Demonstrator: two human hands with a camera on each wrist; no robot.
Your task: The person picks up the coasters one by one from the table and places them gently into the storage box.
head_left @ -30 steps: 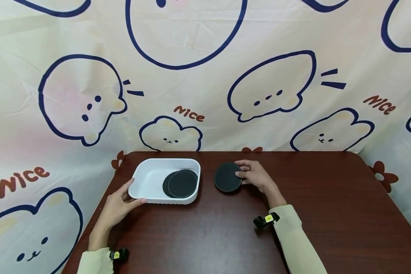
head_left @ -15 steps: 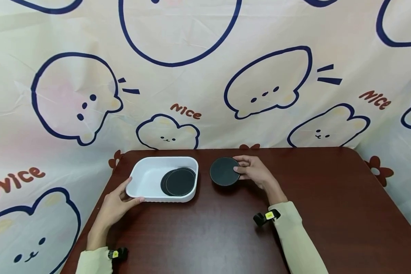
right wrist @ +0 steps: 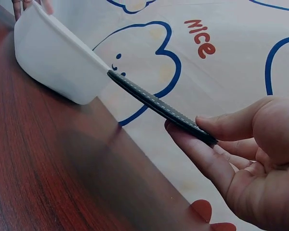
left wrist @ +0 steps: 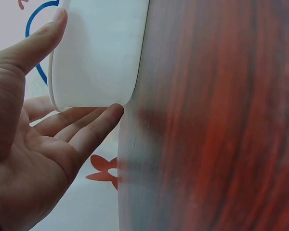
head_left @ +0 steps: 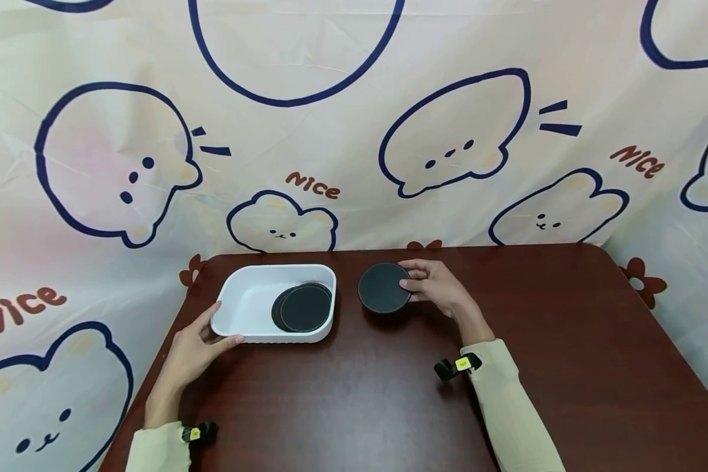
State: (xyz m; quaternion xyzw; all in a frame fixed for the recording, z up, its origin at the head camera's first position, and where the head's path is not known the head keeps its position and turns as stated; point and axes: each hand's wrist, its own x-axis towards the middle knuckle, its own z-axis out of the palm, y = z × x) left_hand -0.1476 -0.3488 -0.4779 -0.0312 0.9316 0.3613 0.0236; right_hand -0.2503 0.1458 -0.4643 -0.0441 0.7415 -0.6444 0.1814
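My right hand [head_left: 439,286] pinches a round black coaster [head_left: 382,288] with pale edge stitching, thumb on top and fingers beneath. In the right wrist view the coaster [right wrist: 159,107] is edge-on, tilted and clear of the table, its shadow below. To its left stands a white plastic basin [head_left: 244,298]. Overlapping black coasters [head_left: 303,308] lie in its right half. My left hand [head_left: 191,351] holds the basin's near left corner, thumb along the front and fingers at the left end. The left wrist view has the thumb and fingertips against the basin's wall [left wrist: 98,57].
The dark brown wooden table [head_left: 354,400] has its far edge just behind the basin. A printed cloth [head_left: 354,151] with cartoon shapes hangs beyond it. Each wrist wears a small black camera [head_left: 446,369] on a strap.
The head view has shifted slightly, moving the whole scene. My right hand has raised the coaster a little over the table. My left hand keeps its place on the basin.
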